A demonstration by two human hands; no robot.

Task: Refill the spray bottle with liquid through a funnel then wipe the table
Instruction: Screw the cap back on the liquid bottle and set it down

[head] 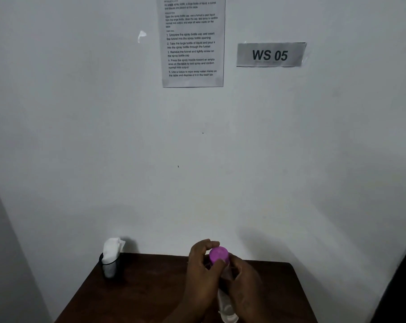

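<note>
A clear bottle (pixel 225 306) with a purple cap (pixel 218 254) is held above the dark wooden table (pixel 137 290), near the frame's bottom centre. My left hand (pixel 202 269) has its fingers and thumb curled round the purple cap. My right hand (pixel 242 283) grips the bottle's body just below the cap. The lower end of the bottle is partly cut off by the frame edge. No funnel is visible.
A black holder with white tissues (pixel 111 257) stands at the table's back left corner, against the white wall. An instruction sheet (pixel 192 43) and a "WS 05" label (pixel 270 54) hang on the wall. A dark edge (pixel 402 276) rises at the right.
</note>
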